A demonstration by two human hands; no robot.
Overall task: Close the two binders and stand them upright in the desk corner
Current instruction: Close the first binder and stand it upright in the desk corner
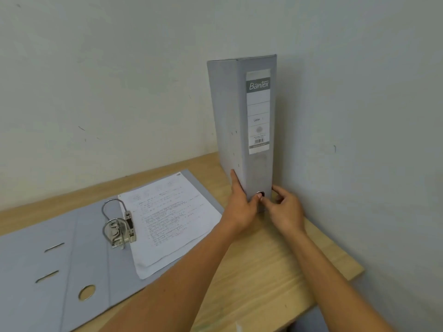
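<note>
Closed grey binder (242, 121) stands upright at right of centre, in the corner of the wooden desk (271, 264); long axis vertical, labelled spine facing the camera. Left hand (241, 207) grips its lower left edge. Right hand (285, 209) pinches the spine's base by the finger hole. Second binder (72, 250) lies open and flat at lower left, rings up, papers (172, 219) on its right half.

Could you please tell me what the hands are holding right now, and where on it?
Both hands grip the upright grey cardboard binder at its bottom: left hand on the left cover edge, right hand at the spine's right edge.
</note>
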